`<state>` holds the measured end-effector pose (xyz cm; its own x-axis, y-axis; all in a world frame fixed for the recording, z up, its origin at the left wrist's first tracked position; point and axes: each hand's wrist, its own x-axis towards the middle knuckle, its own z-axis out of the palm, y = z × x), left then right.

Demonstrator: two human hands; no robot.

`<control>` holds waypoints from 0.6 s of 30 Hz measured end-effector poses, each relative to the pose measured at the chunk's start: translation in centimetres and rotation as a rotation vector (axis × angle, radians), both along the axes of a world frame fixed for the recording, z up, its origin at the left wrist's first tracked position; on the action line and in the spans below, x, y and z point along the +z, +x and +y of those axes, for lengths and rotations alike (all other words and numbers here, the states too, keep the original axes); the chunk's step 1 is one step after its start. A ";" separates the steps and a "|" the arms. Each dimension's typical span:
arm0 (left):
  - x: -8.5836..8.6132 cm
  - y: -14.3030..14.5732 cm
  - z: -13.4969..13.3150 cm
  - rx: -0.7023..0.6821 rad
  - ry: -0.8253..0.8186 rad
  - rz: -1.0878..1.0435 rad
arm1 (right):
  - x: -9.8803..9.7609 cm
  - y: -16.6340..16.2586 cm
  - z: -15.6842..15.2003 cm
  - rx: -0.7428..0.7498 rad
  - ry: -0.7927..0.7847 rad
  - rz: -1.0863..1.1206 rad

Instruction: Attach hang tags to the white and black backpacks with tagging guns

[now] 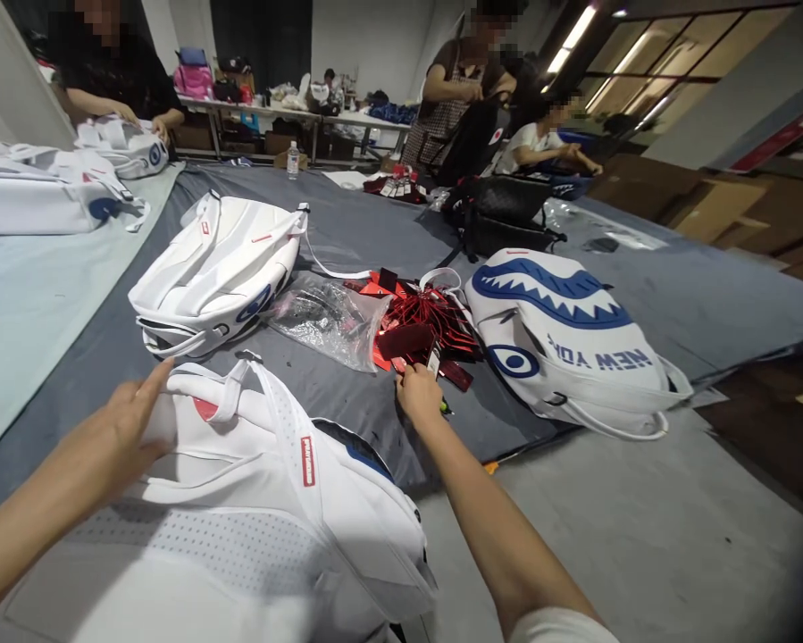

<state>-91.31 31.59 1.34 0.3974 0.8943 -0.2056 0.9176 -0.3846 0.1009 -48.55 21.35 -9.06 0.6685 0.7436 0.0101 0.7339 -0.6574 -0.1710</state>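
A white backpack (213, 554) with shoulder straps and a small red label lies closest to me, back panel up. Against its top end rests my left hand (116, 433), fingers stretched out, thumb side partly behind the fabric. My right hand (420, 393) reaches to the near edge of a heap of red and black hang tags (428, 313) with red cords. Its fingers are curled closed at a hang tag (434, 359) with a pale face; the fingertips are partly hidden. Something yellow-green (446, 407) shows beneath that hand.
A clear plastic bag (334, 321) lies beside the tags. Other white backpacks lie left (220, 259) and right (562, 330), the latter with a blue shark mouth. Behind are a black bag (508, 214), a water bottle (293, 161) and several people at work. Cardboard (729, 210) stands right.
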 end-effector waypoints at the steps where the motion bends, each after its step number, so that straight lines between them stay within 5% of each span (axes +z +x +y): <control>1: 0.0 0.1 -0.1 0.009 0.011 0.003 | 0.3 0.0 0.5 0.020 0.013 0.001; 6: -0.4 0.0 0.0 0.005 0.068 0.009 | 0.9 -3.0 5.7 0.059 0.029 0.126; 9: -0.3 -0.1 -0.2 -0.009 0.058 -0.009 | 0.7 -6.9 8.1 0.214 0.030 0.251; 14: 0.0 0.0 -0.4 -0.006 0.078 -0.007 | 0.7 -11.1 7.2 0.559 0.031 0.363; 18: 0.0 0.0 -0.3 -0.034 0.038 0.014 | 1.1 -9.5 5.4 0.546 0.014 0.241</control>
<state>-91.33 31.31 1.35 0.4251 0.8875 -0.1779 0.9051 -0.4188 0.0733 -58.06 26.76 -8.01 0.1742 0.9813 -0.0815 0.9046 -0.1922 -0.3806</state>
